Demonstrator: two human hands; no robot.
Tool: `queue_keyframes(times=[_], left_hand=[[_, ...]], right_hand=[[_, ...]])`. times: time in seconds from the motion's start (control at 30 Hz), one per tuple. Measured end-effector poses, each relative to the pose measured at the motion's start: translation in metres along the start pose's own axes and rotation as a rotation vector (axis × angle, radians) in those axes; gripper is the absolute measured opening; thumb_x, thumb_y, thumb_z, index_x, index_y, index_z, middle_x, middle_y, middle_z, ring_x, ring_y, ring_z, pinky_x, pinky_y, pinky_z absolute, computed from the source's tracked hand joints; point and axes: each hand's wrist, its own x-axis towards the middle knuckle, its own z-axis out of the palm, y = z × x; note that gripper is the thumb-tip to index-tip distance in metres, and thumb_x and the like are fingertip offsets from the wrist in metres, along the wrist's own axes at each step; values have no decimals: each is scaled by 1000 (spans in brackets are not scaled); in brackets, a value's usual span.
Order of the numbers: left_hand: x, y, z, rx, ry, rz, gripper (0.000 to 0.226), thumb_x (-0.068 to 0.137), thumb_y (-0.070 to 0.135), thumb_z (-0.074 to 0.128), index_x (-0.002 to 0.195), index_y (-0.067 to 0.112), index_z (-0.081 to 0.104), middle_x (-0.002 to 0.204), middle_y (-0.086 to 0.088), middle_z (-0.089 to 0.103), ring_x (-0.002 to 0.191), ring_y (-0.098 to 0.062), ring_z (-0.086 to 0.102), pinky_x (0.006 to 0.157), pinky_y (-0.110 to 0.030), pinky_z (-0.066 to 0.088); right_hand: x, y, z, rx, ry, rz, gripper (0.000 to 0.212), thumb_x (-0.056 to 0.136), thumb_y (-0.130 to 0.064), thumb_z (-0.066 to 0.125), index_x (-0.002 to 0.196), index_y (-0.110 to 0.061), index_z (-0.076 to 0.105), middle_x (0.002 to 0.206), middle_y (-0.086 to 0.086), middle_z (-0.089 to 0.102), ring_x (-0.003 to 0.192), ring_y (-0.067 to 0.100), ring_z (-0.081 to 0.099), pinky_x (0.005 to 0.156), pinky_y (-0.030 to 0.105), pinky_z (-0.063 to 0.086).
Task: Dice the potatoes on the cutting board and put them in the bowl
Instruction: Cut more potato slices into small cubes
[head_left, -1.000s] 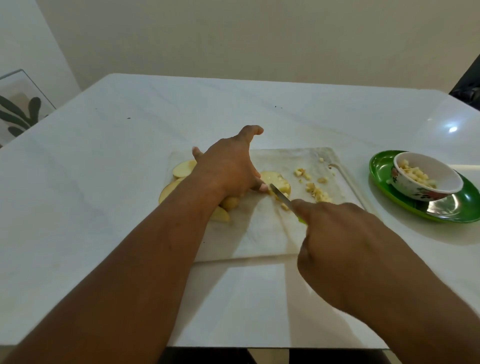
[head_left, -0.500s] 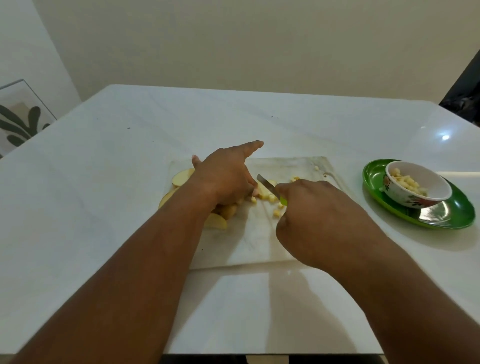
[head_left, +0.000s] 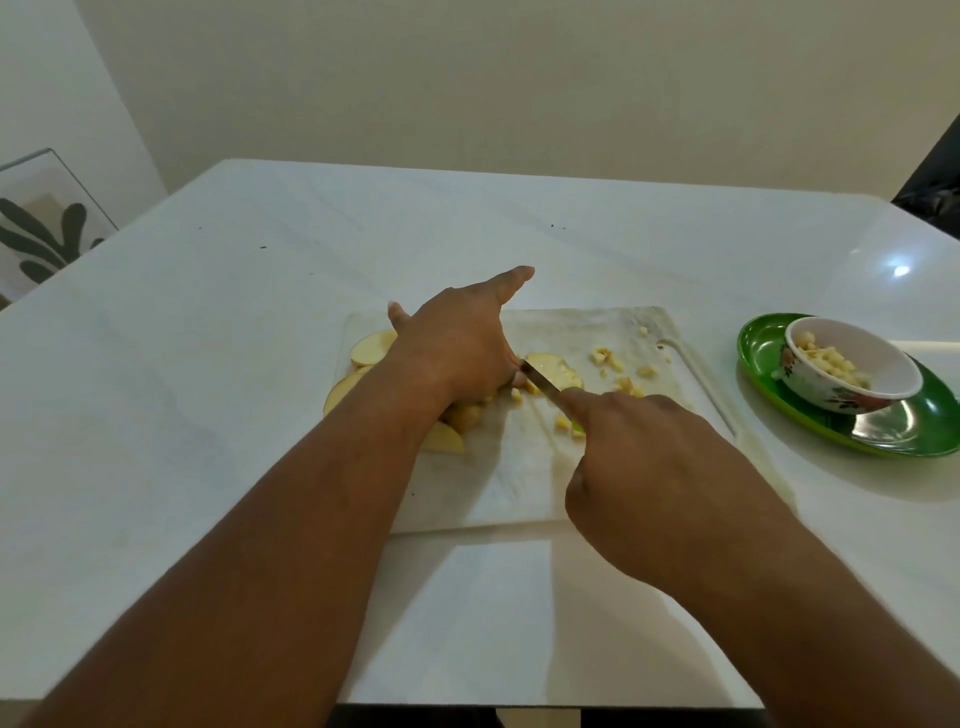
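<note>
- Leaning against the left wall, a framed picture (head_left: 39, 228) shows dark leaf shapes on a pale ground.
- A white table (head_left: 218, 332) carries everything else.
- Potato slices (head_left: 370, 347) lie at the left edge of the cutting board (head_left: 509, 483), some half hidden under the wrist.
- The left hand (head_left: 457, 348) rests on the board over the potato being cut — its forefinger stretched out straight, thumb out to the left, the other fingers bent down toward the potato; whether they pinch it I cannot tell.
- A half-cut potato piece (head_left: 550, 366) lies just right of that hand, the knife (head_left: 540, 382) blade slanting across it.
- The right hand (head_left: 660, 478) is curled round the knife's green handle, forefinger laid along the top.
- Small diced cubes (head_left: 618, 371) are scattered over the right part of the board, with a few nearer the blade.
- Right of the board, apart from it, a green plate (head_left: 914, 426) holds a white bowl (head_left: 883, 366) with a flowered outside — the bowl sits on the plate's left part.
- Inside the bowl, diced potato (head_left: 831, 361) covers part of the bottom, well below the rim.
</note>
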Motion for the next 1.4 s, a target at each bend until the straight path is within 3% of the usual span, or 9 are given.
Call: queue_keyframes(times=[0.3, 0.5, 0.63, 0.73, 0.87, 1.03, 1.17, 1.3, 1.4], left_hand=[[-1, 3, -2, 11, 5, -15, 103, 86, 27, 80, 158, 55, 12, 122, 8, 70, 130, -21, 55, 121, -69, 7], [0, 1, -1, -1, -20, -8, 105, 84, 32, 83, 157, 56, 12, 117, 12, 72, 130, -18, 55, 120, -71, 4], [0, 1, -1, -9, -19, 2, 104, 84, 33, 83, 157, 56, 13, 117, 14, 72, 131, -17, 54, 119, -73, 4], [0, 1, 0, -4, -18, 0, 103, 84, 33, 83, 157, 56, 14, 118, 13, 72, 132, -17, 54, 119, -72, 4], [1, 1, 0, 0, -15, -3, 101, 85, 33, 83, 157, 56, 16, 128, 12, 69, 138, -18, 49, 119, -72, 4], [-1, 1, -1, -2, -21, -2, 97, 88, 28, 79, 157, 57, 17, 127, 11, 69, 139, -18, 48, 120, -71, 1], [0, 0, 0, -11, -7, -14, 94, 90, 24, 75, 157, 56, 18, 126, 9, 70, 135, -19, 51, 121, -70, 2], [0, -1, 0, -16, -17, -4, 92, 90, 26, 75, 158, 54, 19, 127, 9, 69, 135, -19, 51, 121, -71, 2], [0, 1, 1, -19, -6, -4, 91, 90, 28, 77, 157, 55, 20, 127, 9, 69, 133, -19, 52, 121, -71, 5]], right_hand=[[23, -3, 0, -51, 52, -1, 36, 79, -17, 50, 111, -27, 60, 81, -4, 54, 66, 12, 49, 49, 21, 29], [13, -1, 3, -81, 41, 14, 42, 82, -16, 49, 121, -28, 56, 83, -3, 50, 64, 10, 45, 47, 22, 29], [-5, -1, 1, -12, 0, 15, 52, 86, -18, 49, 136, -30, 48, 107, -3, 59, 76, 13, 48, 57, 20, 37], [-18, -3, -4, 21, -1, 12, 53, 88, -20, 47, 139, -33, 44, 110, -6, 59, 79, 11, 49, 57, 16, 35], [-34, -6, -10, 47, -64, 59, 59, 94, -24, 45, 150, -35, 28, 130, -8, 55, 106, 12, 53, 80, 22, 42], [-17, -6, -9, 2, 52, 42, 52, 89, -20, 48, 140, -29, 42, 120, -2, 61, 97, 17, 59, 73, 25, 46], [3, -11, 3, -19, 61, 10, 29, 82, -15, 49, 110, -23, 54, 88, -4, 58, 70, 14, 48, 50, 19, 29], [3, -9, 8, -31, 77, 10, 30, 81, -14, 48, 109, -24, 52, 82, -6, 53, 62, 9, 41, 48, 18, 24], [0, -9, 4, -14, 48, -13, 35, 82, -13, 49, 114, -24, 55, 83, -7, 53, 67, 12, 44, 49, 16, 27]])
